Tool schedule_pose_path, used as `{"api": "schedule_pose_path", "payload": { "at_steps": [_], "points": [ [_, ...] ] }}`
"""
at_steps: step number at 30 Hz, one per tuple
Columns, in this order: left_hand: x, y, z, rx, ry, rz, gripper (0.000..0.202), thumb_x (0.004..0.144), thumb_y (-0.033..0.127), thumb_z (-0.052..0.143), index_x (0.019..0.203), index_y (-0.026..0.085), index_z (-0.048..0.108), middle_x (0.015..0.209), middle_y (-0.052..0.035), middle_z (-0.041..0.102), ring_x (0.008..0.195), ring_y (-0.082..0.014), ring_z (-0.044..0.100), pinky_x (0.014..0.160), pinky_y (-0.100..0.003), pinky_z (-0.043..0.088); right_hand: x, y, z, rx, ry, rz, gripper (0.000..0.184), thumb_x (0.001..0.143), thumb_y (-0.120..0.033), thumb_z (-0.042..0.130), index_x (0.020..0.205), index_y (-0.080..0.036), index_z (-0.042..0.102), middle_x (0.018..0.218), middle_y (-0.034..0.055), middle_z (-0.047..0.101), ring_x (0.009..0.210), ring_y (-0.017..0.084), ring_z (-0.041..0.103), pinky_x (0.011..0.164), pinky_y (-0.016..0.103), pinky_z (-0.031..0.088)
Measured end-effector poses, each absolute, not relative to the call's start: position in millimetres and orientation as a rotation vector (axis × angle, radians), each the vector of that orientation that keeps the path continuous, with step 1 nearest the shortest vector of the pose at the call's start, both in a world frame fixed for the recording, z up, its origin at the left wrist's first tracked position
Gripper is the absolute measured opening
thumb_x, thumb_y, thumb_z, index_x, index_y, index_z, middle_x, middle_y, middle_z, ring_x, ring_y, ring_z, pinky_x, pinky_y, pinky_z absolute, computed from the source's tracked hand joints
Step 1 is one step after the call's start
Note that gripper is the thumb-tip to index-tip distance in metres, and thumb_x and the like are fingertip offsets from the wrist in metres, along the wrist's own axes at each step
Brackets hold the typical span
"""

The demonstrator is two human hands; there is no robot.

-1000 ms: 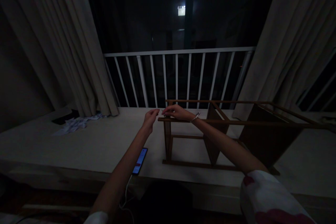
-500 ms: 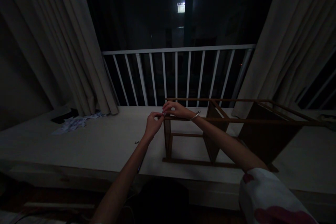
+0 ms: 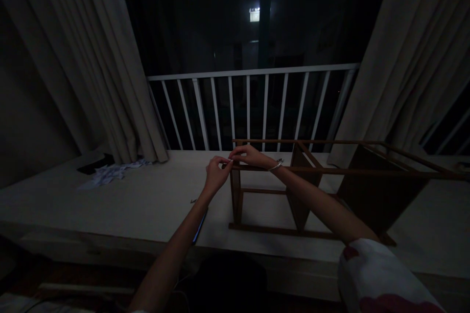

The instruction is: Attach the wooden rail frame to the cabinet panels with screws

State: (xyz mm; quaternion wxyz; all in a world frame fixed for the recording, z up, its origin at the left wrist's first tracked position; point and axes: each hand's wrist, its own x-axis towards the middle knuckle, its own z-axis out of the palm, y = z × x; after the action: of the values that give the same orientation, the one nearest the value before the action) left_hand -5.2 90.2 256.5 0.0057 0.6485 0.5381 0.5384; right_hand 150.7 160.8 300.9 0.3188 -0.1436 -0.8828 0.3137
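Observation:
A brown wooden shelf frame (image 3: 268, 229) lies on its side on the white ledge. At the left end of its upper rail, both of my hands meet with fingers pinched. My left hand (image 3: 216, 174) holds a tiny pale piece (image 3: 230, 160) from the left, too small to name. Against it, from the right, press the fingertips of my right hand (image 3: 250, 155), just above the rail; what they grip is hidden. A silvery bracelet (image 3: 276, 164) circles my right wrist.
On the ledge (image 3: 154, 210), a phone-like dark object (image 3: 199, 227) lies by my left forearm, near small metal bits (image 3: 193, 201). Crumpled papers (image 3: 110, 173) rest at the left below the curtain (image 3: 106, 83). A white railing (image 3: 247, 102) stands behind the ledge.
The view has shifted slightly, and more of the phone-like object shows beside my left forearm. Both hands stay pinched together at the rail's end.

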Motion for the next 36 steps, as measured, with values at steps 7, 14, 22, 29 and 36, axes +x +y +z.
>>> {"api": "schedule_pose_path", "payload": {
  "at_steps": [7,14,22,29,36],
  "points": [
    [-5.9,88.7,257.3,2.149,1.697,1.75,0.011,0.07,0.03,0.056,0.067,0.02,0.059,0.081,-0.0028,0.054,0.084,-0.017,0.048,0.078,-0.032,0.037,147.3,171.8,295.8,-0.377,-2.139,0.886,0.032,0.075,-0.038,0.052,0.09,-0.011,0.061,0.085,0.0063,0.062,0.079,0.013,0.057,0.073,0.026,0.044],
    [-7.6,89.3,257.6,2.187,1.621,1.736,0.009,0.072,0.027,0.055,0.067,0.02,0.058,0.08,-0.0026,0.052,0.084,-0.0162,0.048,0.077,-0.03,0.038,146.9,179.5,289.7,-0.393,-2.079,0.966,0.034,0.074,-0.041,0.052,0.089,-0.011,0.061,0.083,0.0059,0.062,0.078,0.013,0.057,0.073,0.027,0.045],
    [-10.2,90.7,258.0,2.187,1.584,1.677,0.012,0.072,0.028,0.053,0.067,0.019,0.059,0.077,-0.0025,0.053,0.081,-0.0161,0.049,0.075,-0.03,0.038,146.1,181.8,290.3,-0.419,-2.081,0.953,0.036,0.073,-0.042,0.053,0.088,-0.011,0.061,0.082,0.0057,0.062,0.076,0.012,0.056,0.072,0.026,0.044],
    [-16.6,93.9,259.1,2.069,1.465,1.572,0.016,0.071,0.033,0.054,0.069,0.019,0.062,0.079,-0.0024,0.058,0.08,-0.0154,0.052,0.071,-0.028,0.039,149.9,160.5,303.4,-0.418,-2.277,0.916,0.035,0.073,-0.037,0.055,0.095,-0.011,0.06,0.085,0.0054,0.062,0.078,0.013,0.055,0.072,0.026,0.043],
    [-23.3,99.0,258.2,1.879,1.302,1.5,0.023,0.068,0.038,0.057,0.072,0.016,0.063,0.08,-0.0032,0.06,0.078,-0.0146,0.055,0.071,-0.027,0.041,152.0,153.7,307.5,-0.321,-2.376,0.814,0.029,0.074,-0.034,0.053,0.089,-0.011,0.062,0.082,0.0046,0.061,0.078,0.012,0.054,0.073,0.025,0.042]
  ]
}}
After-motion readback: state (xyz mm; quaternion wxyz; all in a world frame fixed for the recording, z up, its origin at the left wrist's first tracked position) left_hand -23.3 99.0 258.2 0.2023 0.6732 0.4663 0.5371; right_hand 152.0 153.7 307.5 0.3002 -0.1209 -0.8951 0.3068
